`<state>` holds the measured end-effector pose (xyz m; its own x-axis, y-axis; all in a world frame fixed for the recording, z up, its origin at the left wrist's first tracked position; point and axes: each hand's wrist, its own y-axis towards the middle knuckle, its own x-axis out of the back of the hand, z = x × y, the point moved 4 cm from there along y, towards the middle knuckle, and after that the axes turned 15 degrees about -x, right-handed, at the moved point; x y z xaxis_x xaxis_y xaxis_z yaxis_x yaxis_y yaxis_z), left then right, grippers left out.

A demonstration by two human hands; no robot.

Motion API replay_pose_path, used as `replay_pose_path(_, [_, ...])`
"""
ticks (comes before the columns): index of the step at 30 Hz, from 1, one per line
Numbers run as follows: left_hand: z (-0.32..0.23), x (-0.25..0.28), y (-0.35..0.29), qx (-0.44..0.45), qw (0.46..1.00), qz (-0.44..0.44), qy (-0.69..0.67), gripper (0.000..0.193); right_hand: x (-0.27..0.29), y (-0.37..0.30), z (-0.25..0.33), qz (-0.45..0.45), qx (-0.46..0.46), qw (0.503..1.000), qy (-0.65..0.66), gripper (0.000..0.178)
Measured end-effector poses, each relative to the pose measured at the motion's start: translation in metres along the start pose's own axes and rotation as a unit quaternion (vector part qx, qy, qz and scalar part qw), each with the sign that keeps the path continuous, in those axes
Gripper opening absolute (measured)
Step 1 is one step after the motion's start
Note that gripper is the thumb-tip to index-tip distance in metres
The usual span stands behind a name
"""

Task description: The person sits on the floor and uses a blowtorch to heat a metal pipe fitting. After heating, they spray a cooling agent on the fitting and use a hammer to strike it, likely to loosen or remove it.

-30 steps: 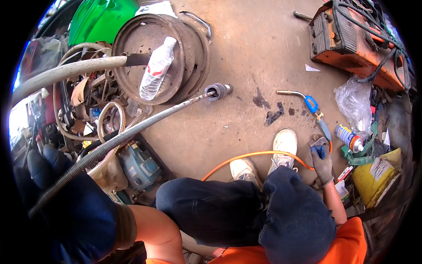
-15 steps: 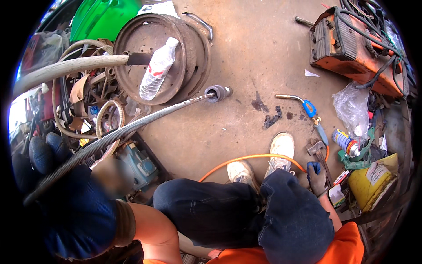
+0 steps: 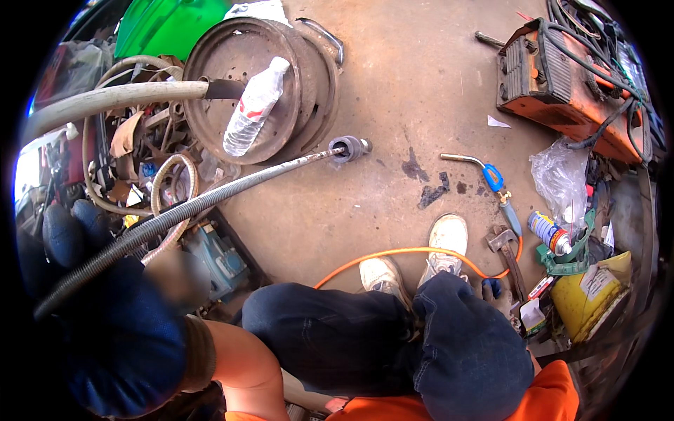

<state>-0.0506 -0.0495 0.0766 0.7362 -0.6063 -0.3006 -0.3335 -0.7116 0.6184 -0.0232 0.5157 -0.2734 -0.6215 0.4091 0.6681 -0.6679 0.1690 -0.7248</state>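
My left hand [image 3: 119, 337], in a dark blue glove, is closed around the near end of a long metal rod [image 3: 210, 198] wrapped in a spring-like coil. The rod slants up to the right and ends in a grey cup-shaped fitting [image 3: 349, 149] above the floor. Beside my right knee, my gloved right hand [image 3: 497, 293] has its blue fingertips curled in. The knee hides part of it, and what it holds, if anything, does not show. Near it are a hammer [image 3: 504, 242] and an orange hose [image 3: 393, 250] leading to a blue-handled gas torch [image 3: 493, 177].
A plastic bottle [image 3: 256, 109] lies on a rusty wheel rim [image 3: 210, 67]. To the right are an orange machine with cables [image 3: 562, 105], a spray can [image 3: 550, 233] and a yellow container [image 3: 586, 302]. Scrap and hoses [image 3: 144, 133] crowd the left, near a blue-grey metal device [image 3: 221, 256].
My right hand has drawn down and left from beside the hammer's handle, partly behind my knee. My left hand and the rod have hardly moved.
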Motion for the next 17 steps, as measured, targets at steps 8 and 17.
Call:
replay_pose_path(8, [-0.004,0.023,0.021,-0.017,0.973,0.232,-0.002,0.043,0.0,-0.003,0.016,0.0,0.013,1.0,0.004,0.035])
replay_pose_path(17, [0.014,0.005,0.008,-0.101,0.968,0.182,0.141,0.046,-0.001,0.016,-0.005,-0.001,-0.061,0.997,-0.037,0.036])
